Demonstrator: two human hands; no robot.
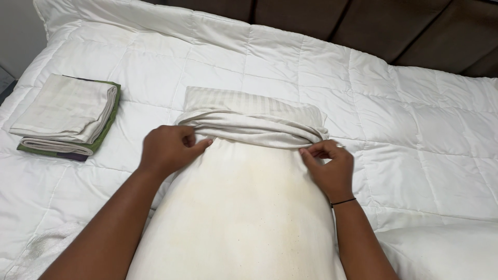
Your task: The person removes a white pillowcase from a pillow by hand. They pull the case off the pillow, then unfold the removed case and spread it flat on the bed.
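Observation:
A bare cream pillow (244, 207) lies lengthwise in front of me on the bed. A beige striped pillowcase (254, 116) covers its far end, with the opening bunched in folds across the pillow. My left hand (168, 148) pinches the bunched edge on the left side. At the right side, my right hand (329, 166) grips the same edge; a thin black band circles that wrist.
A white quilted duvet (404, 119) covers the bed. A folded stack of linens (67, 116), beige on top with green and dark layers beneath, sits at the left. A dark padded headboard (394, 26) runs along the back. Another white pillow (446, 251) lies at bottom right.

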